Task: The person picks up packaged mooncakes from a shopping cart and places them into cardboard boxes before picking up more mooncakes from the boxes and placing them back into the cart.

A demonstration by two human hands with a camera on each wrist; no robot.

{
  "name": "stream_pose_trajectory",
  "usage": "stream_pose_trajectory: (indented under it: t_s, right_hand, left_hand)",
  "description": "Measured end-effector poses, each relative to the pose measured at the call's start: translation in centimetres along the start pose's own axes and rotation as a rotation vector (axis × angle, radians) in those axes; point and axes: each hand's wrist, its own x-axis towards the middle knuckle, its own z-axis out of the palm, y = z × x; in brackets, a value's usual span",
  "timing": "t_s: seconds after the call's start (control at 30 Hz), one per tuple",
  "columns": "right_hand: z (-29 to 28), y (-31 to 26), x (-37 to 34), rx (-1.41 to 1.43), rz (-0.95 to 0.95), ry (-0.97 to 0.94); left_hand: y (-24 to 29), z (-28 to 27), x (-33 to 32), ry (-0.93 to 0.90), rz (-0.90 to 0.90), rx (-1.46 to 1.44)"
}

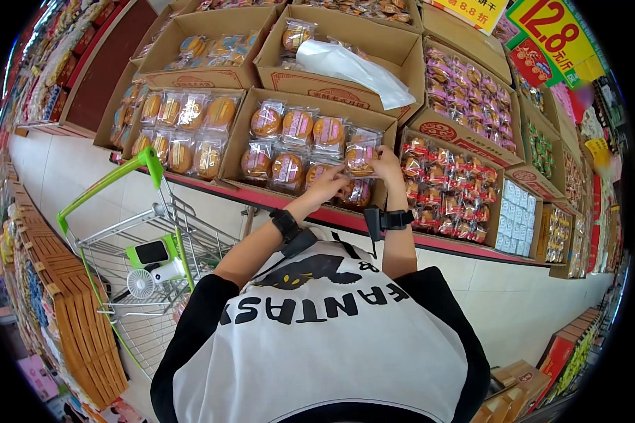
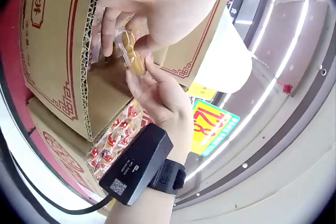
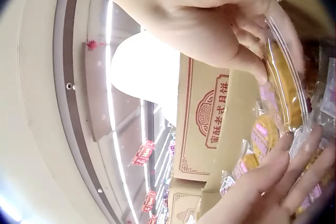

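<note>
In the head view, my right hand (image 1: 386, 168) grips a round, golden mooncake in a clear wrapper (image 1: 360, 156), lifted over the right end of an open cardboard box (image 1: 236, 156). My left hand (image 1: 329, 185) is at the packet's lower left edge. The right wrist view shows the packet (image 3: 283, 79) tilted on edge, the right hand (image 3: 231, 29) around its upper part. There the left hand's thumb and fingertips (image 3: 286, 141) pinch the loose wrapper end. More wrapped mooncakes (image 1: 298, 125) with pink labels lie in rows in the box beneath.
Boxes of red-wrapped sweets (image 1: 448, 190) and more cakes (image 1: 183, 130) flank this box. A white plastic bag (image 1: 353, 70) lies over the box behind. To the left stands a shopping cart (image 1: 130, 169) with a small fan (image 1: 140, 283). A yellow-green price sign (image 1: 554, 32) hangs at upper right.
</note>
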Motion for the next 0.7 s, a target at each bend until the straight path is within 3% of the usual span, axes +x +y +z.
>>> stream_pose_trajectory:
  t_s: [0.13,0.37,0.47,0.53,0.7]
  right_hand:
    - [0.8,0.5,0.5,0.003,0.038,0.098]
    - [0.5,-1.7,1.1,-0.044,0.087,0.199]
    - [1.8,-1.3,1.8,-0.083,0.04,0.306]
    - [2.5,-1.5,1.7,-0.143,0.037,0.332]
    - [3.4,-2.0,0.8,-0.224,0.081,0.364]
  left_hand:
    - [0.2,-0.7,1.6,-0.009,-0.1,-0.078]
    - [1.5,-1.6,4.0,-0.005,-0.115,-0.195]
    - [1.1,-1.7,5.1,-0.002,-0.127,-0.35]
    - [0.5,-1.4,5.7,0.035,-0.13,-0.63]
    - [-0.4,-1.3,6.2,0.042,-0.108,-0.769]
